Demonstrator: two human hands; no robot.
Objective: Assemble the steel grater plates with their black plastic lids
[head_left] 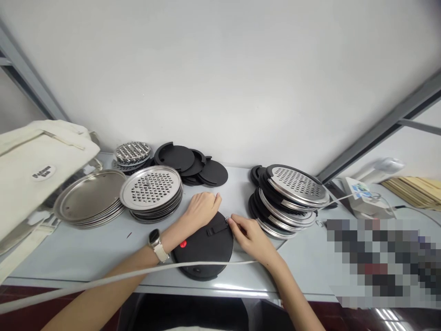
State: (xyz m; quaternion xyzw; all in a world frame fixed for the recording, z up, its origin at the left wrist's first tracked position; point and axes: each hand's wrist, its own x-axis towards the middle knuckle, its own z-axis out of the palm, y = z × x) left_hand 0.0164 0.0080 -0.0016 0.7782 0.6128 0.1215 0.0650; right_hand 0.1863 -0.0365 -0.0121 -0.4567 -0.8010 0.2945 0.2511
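A black round plate (pixel 206 253) lies on the table in front of me, with a raised black clip (pixel 217 229) and a red spot on its face. My left hand (pixel 204 209) is closed over the plate's upper left edge; its curled fingertips are hidden. At the plate's right edge my right hand (pixel 251 235) pinches a small metal ring (pixel 227 219), by the end of the clip. A white cable (pixel 193 264) crosses in front of the plate.
Left stand stacks of metal trays (pixel 91 195) and grater discs (pixel 151 187), beside a white bag (pixel 44 161). Black round holders (pixel 213 173) lie at the back. Stacked black-and-metal graters (pixel 298 186) are to the right, near a white box (pixel 365 200) and brown cardboard (pixel 416 193).
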